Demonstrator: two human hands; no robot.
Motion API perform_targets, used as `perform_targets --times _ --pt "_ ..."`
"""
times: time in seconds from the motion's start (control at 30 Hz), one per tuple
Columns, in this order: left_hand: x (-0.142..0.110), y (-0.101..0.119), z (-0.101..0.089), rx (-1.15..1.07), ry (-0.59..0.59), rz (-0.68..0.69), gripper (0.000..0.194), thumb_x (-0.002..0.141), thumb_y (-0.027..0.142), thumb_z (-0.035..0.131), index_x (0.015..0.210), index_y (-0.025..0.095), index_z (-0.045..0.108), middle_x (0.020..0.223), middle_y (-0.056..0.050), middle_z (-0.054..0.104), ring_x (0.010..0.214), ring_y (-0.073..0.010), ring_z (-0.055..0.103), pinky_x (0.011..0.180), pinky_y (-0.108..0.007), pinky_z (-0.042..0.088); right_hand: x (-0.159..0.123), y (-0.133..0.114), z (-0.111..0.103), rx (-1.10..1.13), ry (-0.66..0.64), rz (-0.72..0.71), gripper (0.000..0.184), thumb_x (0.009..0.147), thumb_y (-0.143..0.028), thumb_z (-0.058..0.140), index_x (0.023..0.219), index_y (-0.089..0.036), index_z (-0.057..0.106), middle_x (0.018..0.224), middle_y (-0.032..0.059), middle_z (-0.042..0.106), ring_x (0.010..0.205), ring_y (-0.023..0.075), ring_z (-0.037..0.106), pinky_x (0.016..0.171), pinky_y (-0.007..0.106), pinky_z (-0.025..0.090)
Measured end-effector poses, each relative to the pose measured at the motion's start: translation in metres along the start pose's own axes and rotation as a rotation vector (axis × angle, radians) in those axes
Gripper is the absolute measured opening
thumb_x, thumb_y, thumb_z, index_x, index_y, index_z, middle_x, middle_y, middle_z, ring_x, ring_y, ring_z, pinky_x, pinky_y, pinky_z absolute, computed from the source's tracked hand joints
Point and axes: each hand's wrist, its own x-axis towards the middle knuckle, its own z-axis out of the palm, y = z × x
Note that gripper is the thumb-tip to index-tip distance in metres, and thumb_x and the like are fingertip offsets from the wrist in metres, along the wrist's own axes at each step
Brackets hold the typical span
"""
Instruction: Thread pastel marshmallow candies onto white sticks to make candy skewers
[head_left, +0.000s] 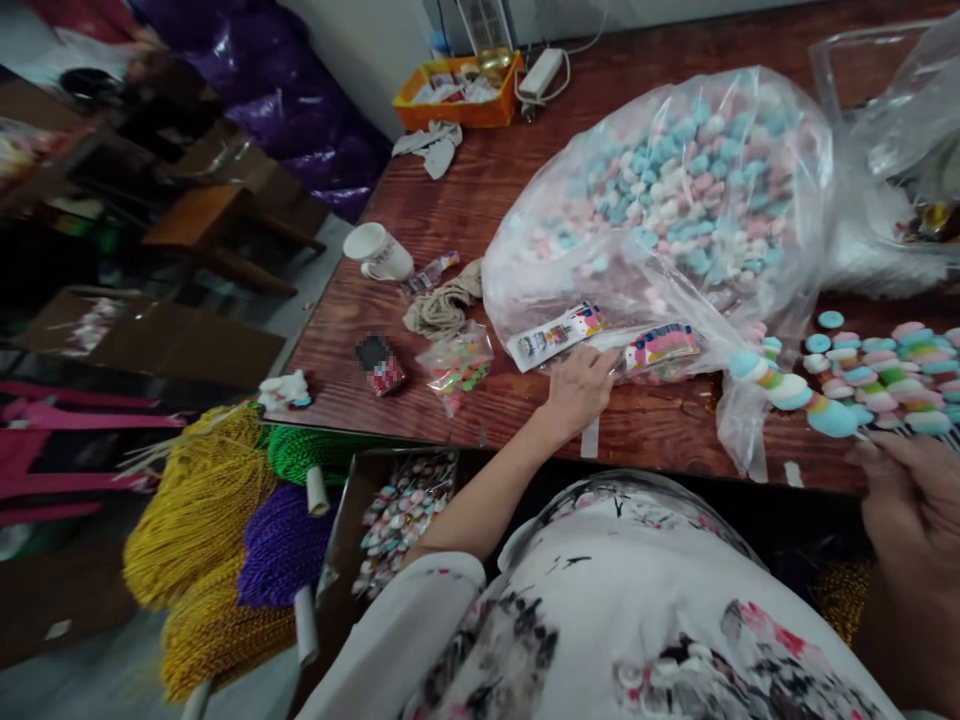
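Note:
My right hand (911, 490) is at the right edge, its fingers closed on the stick of a marshmallow skewer (799, 392). The skewer carries blue, white, yellow and orange marshmallows and points left over the table edge. My left hand (581, 390) rests at the front of the table, fingers curled down and together on the printed plastic bags (660, 350). Another printed bag (555, 335) lies just beyond its fingertips. Behind them stands a large clear sack (690, 190) full of pastel marshmallows. More marshmallow skewers (892, 375) lie in a pile beyond my right hand.
Left on the brown table (330, 350) are a white mug (377, 252), a beige cloth (446, 302), a small candy bag (459, 365) and a dark red box (380, 364). An orange basket (457, 92) stands at the back. Below is a carton of wrapped sweets (405, 510) beside rope bundles (202, 510).

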Motion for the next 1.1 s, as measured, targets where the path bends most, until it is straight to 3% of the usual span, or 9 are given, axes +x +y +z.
perform_targets --times 0.07,0.13,0.3,0.43,0.57,0.67,0.87,1.0,1.1 --pt "-0.001 0.007 -0.005 0.097 -0.052 0.008 0.036 0.093 0.022 0.043 0.125 0.025 0.061 0.101 -0.009 0.063 0.096 -0.0221 0.056 0.077 -0.032 0.044 0.001 -0.009 0.006 0.037 0.064 -0.148 0.030 0.069 -0.014 0.076 0.095 -0.028 0.071 0.066 0.0027 0.067 0.058 0.0212 0.065 0.062 0.032 0.052" --pt "0.001 0.011 -0.007 0.160 -0.056 -0.011 0.037 0.095 0.022 0.040 0.125 0.027 0.060 0.101 -0.009 0.063 0.095 -0.0230 0.056 0.075 -0.033 0.043 0.000 -0.015 0.010 0.031 0.050 -0.227 0.036 0.068 -0.009 0.075 0.099 -0.027 0.071 0.068 0.0017 0.069 0.058 0.0196 0.066 0.060 0.029 0.052" --pt "0.005 0.010 -0.004 0.257 0.030 -0.007 0.037 0.094 0.022 0.042 0.127 0.023 0.058 0.105 -0.010 0.063 0.097 -0.0259 0.054 0.076 -0.037 0.042 -0.012 -0.013 0.013 0.064 -0.044 -0.176 0.030 0.071 -0.010 0.074 0.097 -0.024 0.071 0.073 0.0005 0.070 0.061 0.0167 0.066 0.065 0.027 0.053" --pt "0.003 0.006 0.005 0.176 0.060 0.054 0.027 0.095 0.025 0.044 0.105 0.022 0.068 0.093 -0.008 0.065 0.092 -0.0233 0.053 0.073 -0.035 0.041 -0.019 -0.009 0.014 0.077 -0.105 -0.207 0.033 0.069 -0.007 0.075 0.098 -0.021 0.070 0.078 0.0021 0.071 0.067 0.0178 0.068 0.071 0.029 0.055" --pt "0.008 -0.002 0.013 -0.032 0.177 0.039 0.020 0.088 0.017 0.053 0.079 0.019 0.071 0.085 -0.007 0.064 0.088 -0.0205 0.051 0.076 -0.032 0.043 -0.017 -0.014 0.014 0.120 -0.183 -0.238 0.029 0.073 -0.007 0.071 0.099 -0.020 0.068 0.082 0.0030 0.071 0.072 0.0173 0.068 0.074 0.029 0.054" --pt "0.010 -0.008 0.016 -0.142 0.248 0.048 0.016 0.087 0.020 0.058 0.081 0.018 0.073 0.082 -0.006 0.063 0.086 -0.0192 0.053 0.078 -0.032 0.045 -0.003 -0.022 0.007 0.126 -0.279 -0.343 0.022 0.078 -0.008 0.067 0.099 -0.018 0.066 0.082 0.0034 0.071 0.074 0.0164 0.066 0.075 0.030 0.052" --pt "0.000 -0.022 0.017 -0.198 0.154 0.184 0.021 0.091 0.024 0.055 0.101 0.016 0.071 0.098 -0.008 0.068 0.090 -0.0177 0.060 0.084 -0.032 0.049 0.058 -0.060 -0.014 -0.214 -0.502 -0.709 0.007 0.077 -0.013 0.063 0.075 -0.019 0.064 0.076 0.0029 0.070 0.068 0.0192 0.059 0.068 0.035 0.037" --pt "-0.002 -0.020 0.015 -0.165 0.148 0.149 0.021 0.091 0.024 0.053 0.098 0.016 0.072 0.096 -0.008 0.069 0.089 -0.0180 0.061 0.082 -0.031 0.049 0.081 -0.099 -0.006 -0.317 -0.689 -0.841 0.015 0.069 -0.007 0.062 0.063 -0.020 0.058 0.060 0.0036 0.061 0.061 0.0209 0.052 0.066 0.036 0.029" --pt "-0.001 -0.009 0.013 -0.040 0.134 0.105 0.023 0.090 0.021 0.052 0.103 0.017 0.071 0.096 -0.008 0.068 0.088 -0.0192 0.060 0.076 -0.031 0.048 0.085 -0.117 0.004 -0.307 -0.789 -0.847 0.014 0.069 -0.008 0.063 0.064 -0.020 0.059 0.061 0.0044 0.060 0.062 0.0224 0.051 0.066 0.037 0.026"
